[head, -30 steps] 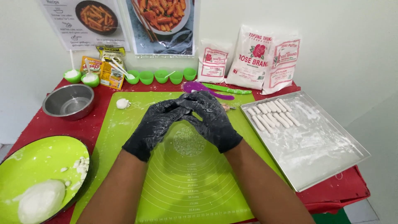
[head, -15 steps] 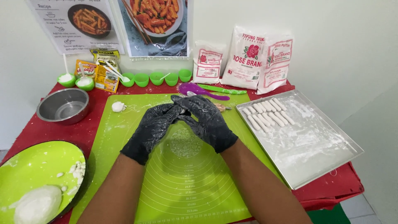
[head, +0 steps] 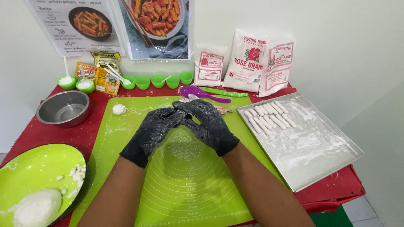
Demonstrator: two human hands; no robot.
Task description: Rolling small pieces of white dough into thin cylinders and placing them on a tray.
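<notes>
Gloved left hand (head: 150, 133) and right hand (head: 209, 123) pressed together — above green mat (head: 185, 185).

**Open mat near the hands, clutter beyond**

Below both hands (head: 185, 128) the green mat (head: 189, 189) lies bare. Ahead, a purple spoon (head: 202, 92) and 3 flour bags (head: 248, 61) block. Right stands the metal tray (head: 311, 151); left, a steel bowl (head: 63, 108).

Both hands wear black gloves and meet at frame centre: left hand (head: 152, 132) and right hand (head: 209, 125) pressed together, fingertips overlapping, forearms bare.
</notes>
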